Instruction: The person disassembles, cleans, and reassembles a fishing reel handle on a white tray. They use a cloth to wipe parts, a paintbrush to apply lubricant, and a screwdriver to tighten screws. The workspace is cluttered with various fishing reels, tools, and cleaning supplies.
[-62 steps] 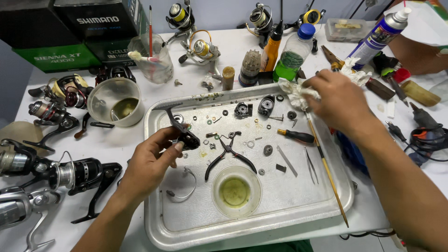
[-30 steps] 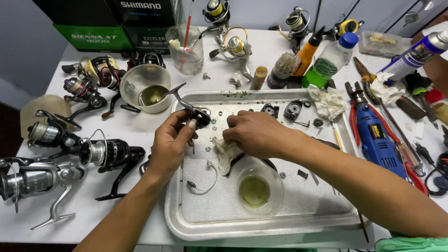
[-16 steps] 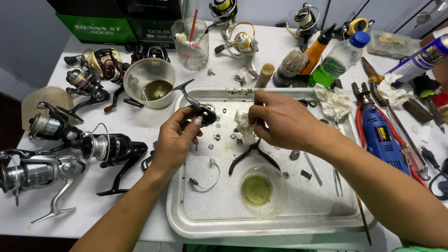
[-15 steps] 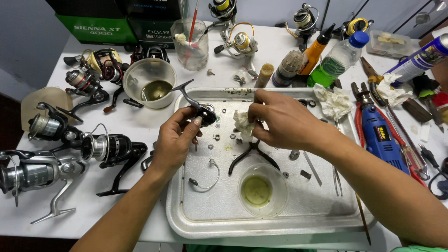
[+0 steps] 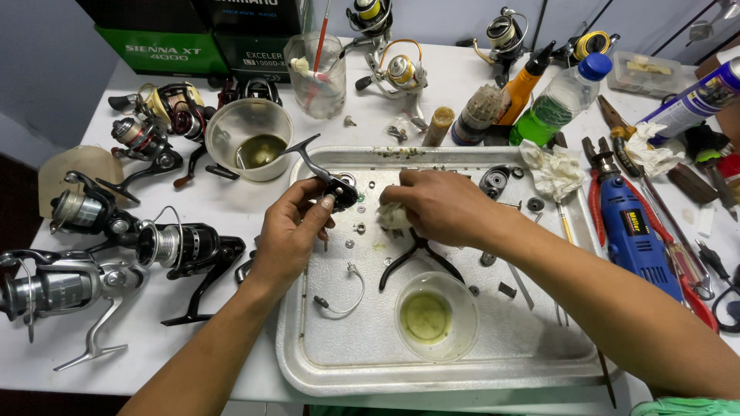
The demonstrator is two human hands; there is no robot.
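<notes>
1. Left hand (image 5: 289, 231) was closed around a black reel part (image 5: 335, 187) with a long curved arm, held just above the metal tray (image 5: 324, 362).
2. Right hand (image 5: 439, 206) was closed on a crumpled white rag (image 5: 393, 217), just beside the reel part, over the upper middle of the tray.
3. Step in hand, by my read: wiping or cleaning the reel part during a strip-down; the rag looked near it, contact not clear.
4. Next move would call for a firm left grip and the rag pressed onto the part without knocking the small washers and screws (image 5: 360, 228) lying loose beneath.
5. Left of the tray: several spinning reels (image 5: 181, 246) on the white table (image 5: 231, 347), plus a bowl (image 5: 248, 137) with murky liquid.
6. On the tray: black pliers (image 5: 412, 258), a small cup of yellowish liquid (image 5: 434, 316).
7. Right of the tray: blue power tool (image 5: 636, 231), green bottle (image 5: 559, 100).
</notes>
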